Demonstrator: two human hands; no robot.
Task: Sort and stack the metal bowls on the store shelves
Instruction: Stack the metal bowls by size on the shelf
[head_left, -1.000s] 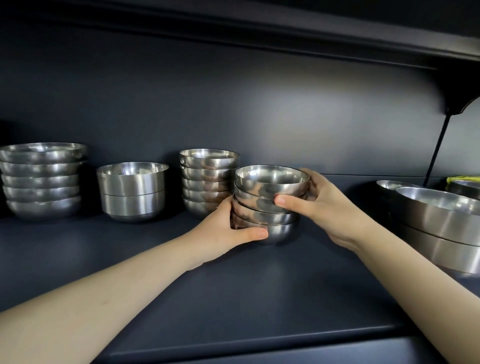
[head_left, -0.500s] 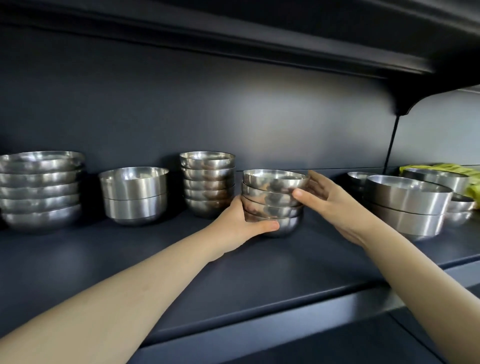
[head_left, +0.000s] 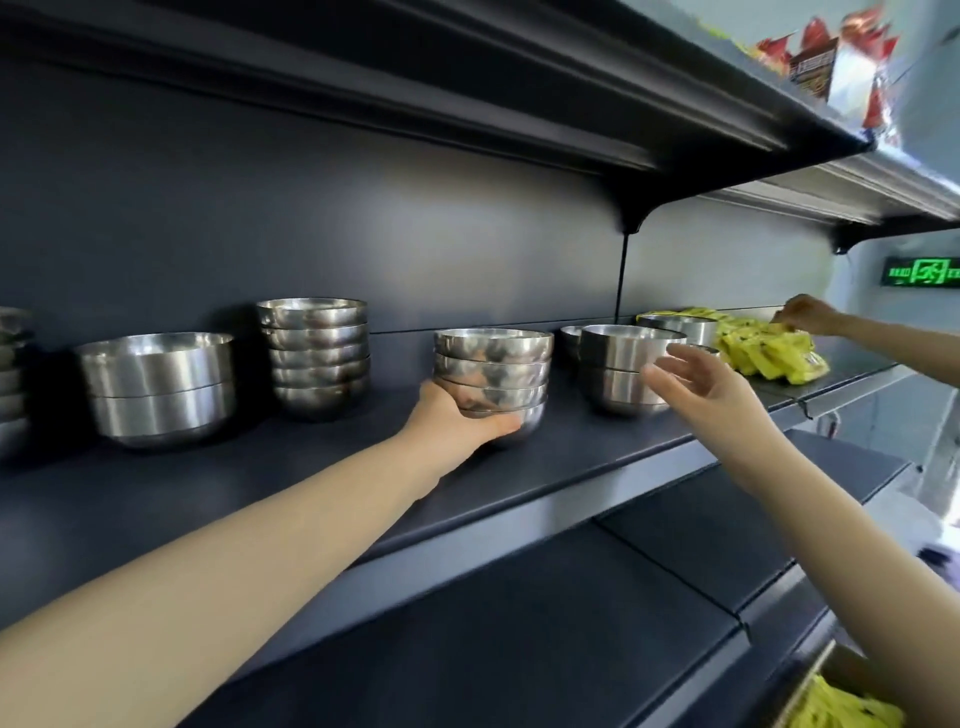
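Head view. Stack of four metal bowls (head_left: 492, 374): upright, mouths up, long axis vertical, on dark shelf (head_left: 519, 483), between taller bowl stack (head_left: 314, 353) and pair of deeper bowls (head_left: 623, 364). Left grip (head_left: 454, 415): wrapped round lowest bowl, thumb across front. Right grip (head_left: 696, 383): wide, fingers spread, clear of stack, just before deeper pair.

Four small steel bowls make the middle stack (head_left: 492, 364); left of it stand a five-bowl stack (head_left: 317, 353) and two nested deep bowls (head_left: 156, 389), right of it another deep-bowl pair (head_left: 618, 356).
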